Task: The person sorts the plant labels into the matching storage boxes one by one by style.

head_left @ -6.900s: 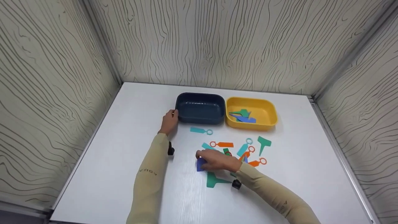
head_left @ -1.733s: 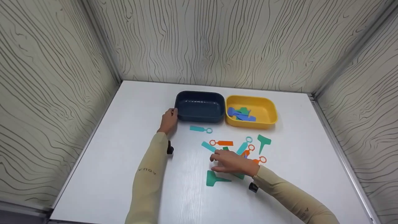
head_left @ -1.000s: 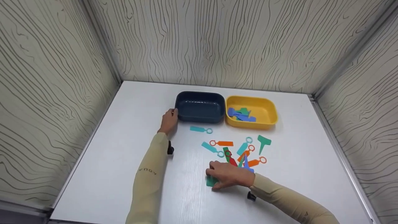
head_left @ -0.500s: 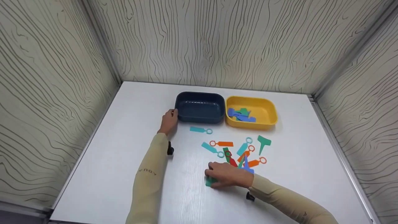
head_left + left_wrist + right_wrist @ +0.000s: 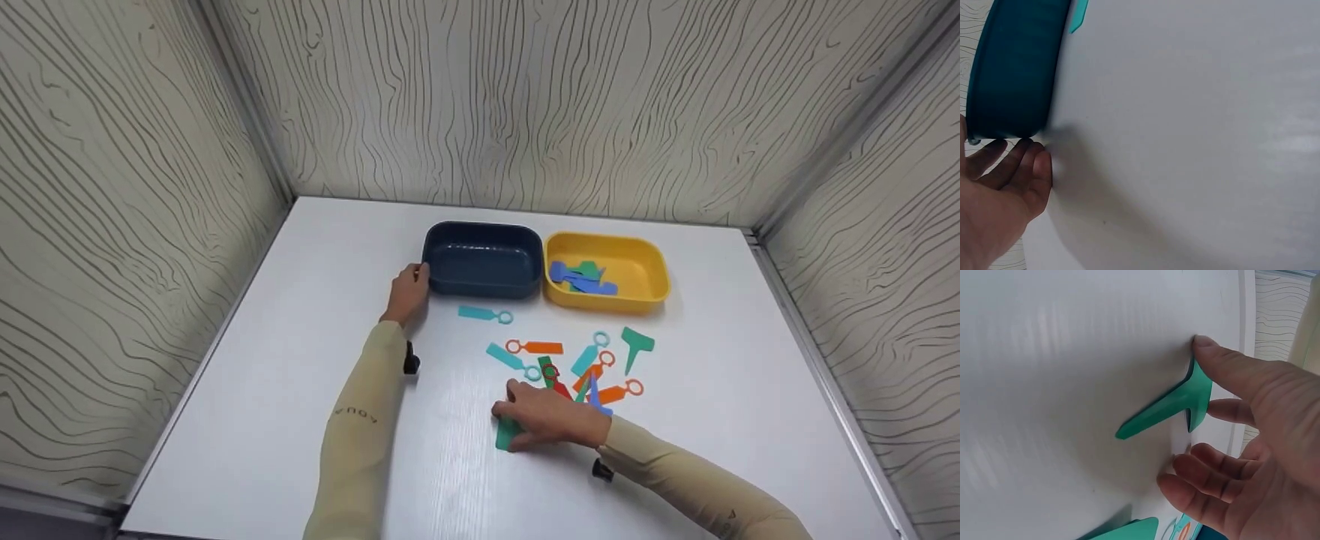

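My left hand (image 5: 407,294) rests its fingertips against the left end of a navy bin (image 5: 484,289); in the left wrist view the fingers touch its outer wall. Low on the white table, my right hand (image 5: 551,415) pinches a green T-shaped plant label (image 5: 1201,391) by its wide head, thumb at one end and index finger on the back edge. The other fingers are loosely bent beside it. From the head, that hand hides most of the label. Just beyond lie a red ring tag (image 5: 561,390), a blue T-shaped label (image 5: 598,401) and an orange ring tag (image 5: 613,394).
Right of the navy bin stands a yellow bin (image 5: 654,281) with several blue and green labels inside. Turquoise ring tags (image 5: 476,313), another orange ring tag (image 5: 544,348) and a green T-shaped label (image 5: 637,341) lie before the bins. Patterned panels enclose the table.
A blue label has joined those in the yellow bin. My right hand has come down onto the green label nearest me, shifting it slightly left. My left hand has stayed at the navy bin.
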Motion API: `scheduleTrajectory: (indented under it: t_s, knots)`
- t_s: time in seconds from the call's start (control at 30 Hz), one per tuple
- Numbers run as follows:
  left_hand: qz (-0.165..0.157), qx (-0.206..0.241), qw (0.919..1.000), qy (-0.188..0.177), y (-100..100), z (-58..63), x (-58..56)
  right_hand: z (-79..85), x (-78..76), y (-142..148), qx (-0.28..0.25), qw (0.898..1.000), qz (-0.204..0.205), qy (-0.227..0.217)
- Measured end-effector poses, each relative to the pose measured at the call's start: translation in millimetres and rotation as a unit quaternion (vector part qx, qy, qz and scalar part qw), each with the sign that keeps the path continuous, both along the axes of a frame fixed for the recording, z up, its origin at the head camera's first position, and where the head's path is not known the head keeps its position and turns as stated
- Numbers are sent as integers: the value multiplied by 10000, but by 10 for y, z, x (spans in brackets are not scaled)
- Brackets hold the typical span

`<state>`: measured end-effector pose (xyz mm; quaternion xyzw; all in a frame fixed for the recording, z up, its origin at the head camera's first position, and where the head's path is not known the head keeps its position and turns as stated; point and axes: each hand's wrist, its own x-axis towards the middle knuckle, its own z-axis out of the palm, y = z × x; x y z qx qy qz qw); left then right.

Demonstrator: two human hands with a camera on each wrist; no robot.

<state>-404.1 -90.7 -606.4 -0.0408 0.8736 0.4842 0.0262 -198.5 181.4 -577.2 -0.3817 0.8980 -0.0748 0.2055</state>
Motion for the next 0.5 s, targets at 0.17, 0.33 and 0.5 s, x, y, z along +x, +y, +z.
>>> scheduleTrajectory:
  t_s: [0.17,0.33,0.5]
  knots:
    - [-16,23,10000,63,-4,2,7,-6,-10,-13,-48,10000,1,86]
    - [-26,42,9999,116,-2,11,30,-6,-12,-28,-17,9996,164,231]
    - [-4,-1,9999,100,7,21,42,-8,-22,-38,77,9992,313,251]
